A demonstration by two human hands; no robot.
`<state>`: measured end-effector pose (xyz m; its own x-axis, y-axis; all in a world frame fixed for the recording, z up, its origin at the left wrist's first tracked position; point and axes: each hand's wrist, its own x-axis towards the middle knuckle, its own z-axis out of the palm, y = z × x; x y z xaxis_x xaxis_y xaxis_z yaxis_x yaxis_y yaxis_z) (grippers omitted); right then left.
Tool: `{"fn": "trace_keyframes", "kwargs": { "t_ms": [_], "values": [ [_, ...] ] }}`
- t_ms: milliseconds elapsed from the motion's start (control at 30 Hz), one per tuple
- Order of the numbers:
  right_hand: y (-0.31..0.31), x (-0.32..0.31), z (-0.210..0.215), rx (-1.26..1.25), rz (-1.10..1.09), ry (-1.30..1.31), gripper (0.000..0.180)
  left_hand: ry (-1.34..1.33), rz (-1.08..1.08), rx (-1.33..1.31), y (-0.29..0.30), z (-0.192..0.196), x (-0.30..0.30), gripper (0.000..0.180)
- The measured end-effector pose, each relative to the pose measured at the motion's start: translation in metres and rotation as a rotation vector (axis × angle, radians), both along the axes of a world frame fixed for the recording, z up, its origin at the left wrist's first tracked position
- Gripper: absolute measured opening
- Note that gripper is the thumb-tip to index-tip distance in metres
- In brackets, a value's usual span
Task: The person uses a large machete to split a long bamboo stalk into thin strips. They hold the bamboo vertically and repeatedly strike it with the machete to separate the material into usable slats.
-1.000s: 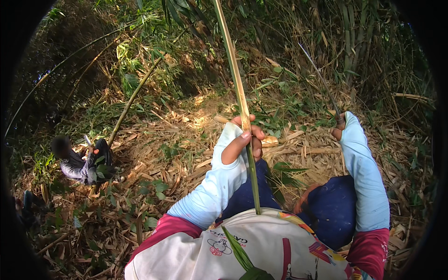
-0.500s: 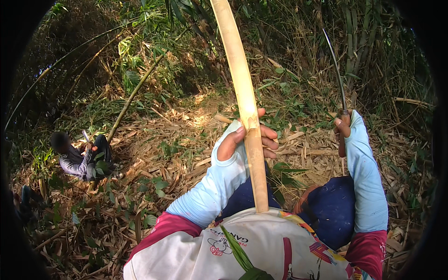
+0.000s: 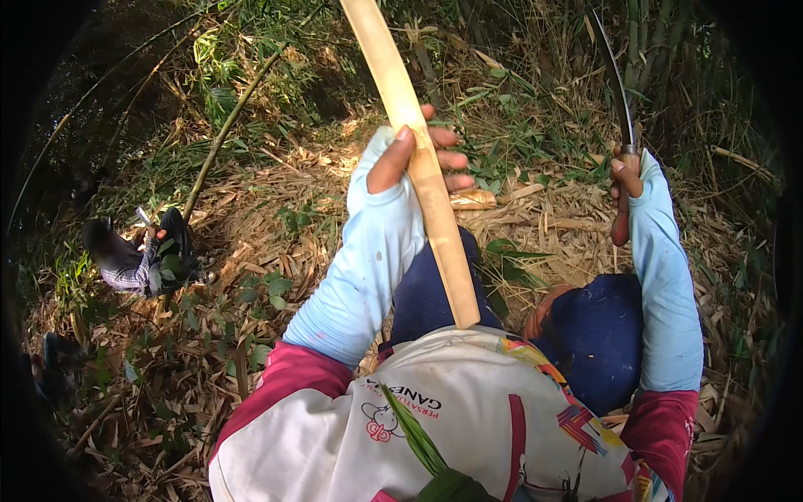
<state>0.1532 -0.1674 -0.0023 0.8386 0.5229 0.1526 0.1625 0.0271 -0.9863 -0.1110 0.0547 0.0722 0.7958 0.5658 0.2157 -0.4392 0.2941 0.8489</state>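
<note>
A long, flat split of bamboo (image 3: 447, 238) slants up from near my shirt and runs out past the top edge, its pale inner face toward me. My left hand (image 3: 393, 163) grips it partway along, thumb on the near face and fingers spread around the far side. Off to the right, my right hand (image 3: 626, 177) is wrapped around the wooden handle of a machete (image 3: 619, 92). Its long, thin curved blade points upward, well apart from the bamboo split.
Another person (image 3: 125, 259) sits low on the left holding something pale. A leaning bamboo pole (image 3: 224, 130) rises beside them. Dry leaves and bamboo litter (image 3: 309, 201) cover the ground. Standing bamboo stems (image 3: 648, 50) are at the back right. My bent knee (image 3: 594, 335) is at lower right.
My left hand has moved up and slightly left, lifting the bamboo split so its lower end sits higher. My right hand with the machete has also risen a little.
</note>
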Motion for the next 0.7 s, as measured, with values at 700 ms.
{"fn": "trace_keyframes", "kwargs": {
  "t_ms": [700],
  "values": [
    [-0.001,-0.023,0.006,-0.173,0.008,-0.035,0.045,-0.326,0.442,-0.168,0.045,-0.005,0.015,0.041]
  ]
}}
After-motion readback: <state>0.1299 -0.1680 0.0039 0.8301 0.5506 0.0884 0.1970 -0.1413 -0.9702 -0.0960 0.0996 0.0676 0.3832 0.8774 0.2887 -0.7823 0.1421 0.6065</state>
